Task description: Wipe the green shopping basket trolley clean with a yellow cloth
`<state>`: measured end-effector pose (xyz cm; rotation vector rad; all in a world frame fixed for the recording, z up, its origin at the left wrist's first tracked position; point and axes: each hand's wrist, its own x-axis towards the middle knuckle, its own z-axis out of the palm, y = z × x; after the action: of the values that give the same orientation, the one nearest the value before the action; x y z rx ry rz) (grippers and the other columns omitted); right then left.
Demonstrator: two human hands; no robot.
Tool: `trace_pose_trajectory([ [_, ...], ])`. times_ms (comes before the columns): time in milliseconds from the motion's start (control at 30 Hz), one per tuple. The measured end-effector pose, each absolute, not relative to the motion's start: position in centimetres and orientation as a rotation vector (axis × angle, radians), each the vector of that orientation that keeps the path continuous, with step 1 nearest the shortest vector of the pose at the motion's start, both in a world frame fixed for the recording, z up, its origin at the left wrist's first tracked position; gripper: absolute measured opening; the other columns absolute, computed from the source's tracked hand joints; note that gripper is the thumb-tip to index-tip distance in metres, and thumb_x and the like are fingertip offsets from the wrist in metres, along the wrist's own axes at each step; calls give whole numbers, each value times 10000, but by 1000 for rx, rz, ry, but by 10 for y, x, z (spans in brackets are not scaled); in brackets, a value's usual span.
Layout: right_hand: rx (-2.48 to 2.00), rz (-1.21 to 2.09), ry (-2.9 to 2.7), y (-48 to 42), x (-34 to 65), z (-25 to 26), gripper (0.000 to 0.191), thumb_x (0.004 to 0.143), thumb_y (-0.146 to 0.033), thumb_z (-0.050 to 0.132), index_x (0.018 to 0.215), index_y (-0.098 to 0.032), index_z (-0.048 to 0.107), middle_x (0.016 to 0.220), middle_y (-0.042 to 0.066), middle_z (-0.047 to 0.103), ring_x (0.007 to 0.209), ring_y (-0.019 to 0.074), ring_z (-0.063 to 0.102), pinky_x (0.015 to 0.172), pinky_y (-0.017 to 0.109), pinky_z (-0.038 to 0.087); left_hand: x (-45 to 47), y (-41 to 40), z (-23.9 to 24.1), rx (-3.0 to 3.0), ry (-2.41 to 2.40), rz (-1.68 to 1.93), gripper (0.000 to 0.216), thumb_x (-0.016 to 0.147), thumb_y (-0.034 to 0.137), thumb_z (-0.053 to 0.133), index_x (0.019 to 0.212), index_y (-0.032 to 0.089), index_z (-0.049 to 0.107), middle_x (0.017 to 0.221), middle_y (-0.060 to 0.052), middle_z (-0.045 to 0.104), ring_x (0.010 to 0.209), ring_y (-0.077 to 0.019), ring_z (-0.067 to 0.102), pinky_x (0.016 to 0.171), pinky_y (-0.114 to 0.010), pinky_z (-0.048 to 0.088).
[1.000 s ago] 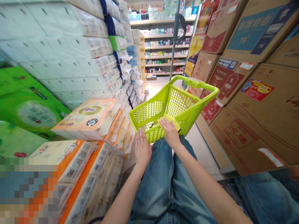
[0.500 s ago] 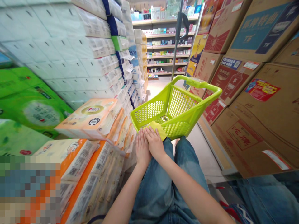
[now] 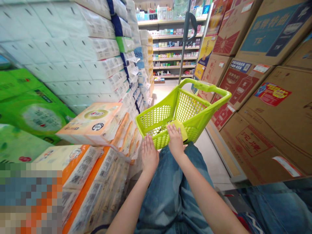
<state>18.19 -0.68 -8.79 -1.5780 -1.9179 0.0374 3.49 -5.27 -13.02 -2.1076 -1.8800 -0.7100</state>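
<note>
Yellow-green shopping cart point(image 3: 198, 118): left hand point(image 3: 150, 155) at near corner, fingers straight, unclenched, seemingly steadying; right hand point(image 3: 176, 141) flat over yellow cloth point(image 3: 183, 130), likely pressing, grip unclear.

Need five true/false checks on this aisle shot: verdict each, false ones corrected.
1. The right hand lies on a soft yellow cloth-like piece. True.
2. The left hand lies on that piece too. False: it is apart from it, by the near left corner of the lime-green perforated plastic cart.
3. The cart's lime-green bar handle is on the side nearest the person. False: it is on the far side.
4. Brown cardboard cartons are stacked at picture right. True.
5. The orange-and-white plastic-wrapped pack lies inside the cart. False: it lies outside, left of it.
</note>
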Motion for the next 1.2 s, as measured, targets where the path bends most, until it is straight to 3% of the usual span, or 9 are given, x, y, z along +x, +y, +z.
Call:
trace_pose_trajectory([
  [200,-1338,84,-2143,-32,116,-99,536,926,-61,402,1450,-130,497,1519,97,499,1466,218,367,1240,453,255,33,-50,-134,-2087,-1911,-668,674,922,99,367,1572,68,187,1633,-186,253,1531,-242,187,1232,-450,272],
  [467,-1418,0,-2059,1,214,-89,790,757,77,362,1495,-195,440,1518,65,505,1478,192,346,1243,471,229,34,-54,-129,-2120,-1874,-710,826,860,151,484,1570,7,86,1635,-228,208,1534,-289,167,1231,-487,253],
  [600,-1562,-15,-1896,10,231,-84,797,726,85,359,1469,-177,478,1490,78,537,1472,208,356,1244,494,214,35,-54,-130,-2127,-1862,-725,853,854,159,494,1573,16,57,1637,-234,194,1532,-299,170,1223,-499,269],
  [900,-1357,118,-2093,-28,119,-96,532,917,-53,413,1433,-136,517,1490,108,533,1458,221,381,1240,459,248,33,-50,-133,-2075,-1882,-664,681,917,112,380,1567,50,187,1623,-201,271,1524,-263,208,1222,-449,291],
  [1067,-1253,72,-2224,-21,153,-97,684,842,32,380,1487,-184,452,1525,59,497,1469,195,362,1239,442,260,33,-52,-132,-2097,-1868,-671,743,887,143,453,1559,4,167,1628,-222,238,1527,-285,199,1225,-460,278],
  [1200,-1427,-17,-2056,0,215,-95,814,755,80,341,1519,-193,401,1547,51,468,1488,189,324,1250,457,224,34,-54,-128,-2127,-1863,-714,795,866,156,487,1561,-6,135,1628,-233,228,1531,-293,178,1226,-466,269],
])
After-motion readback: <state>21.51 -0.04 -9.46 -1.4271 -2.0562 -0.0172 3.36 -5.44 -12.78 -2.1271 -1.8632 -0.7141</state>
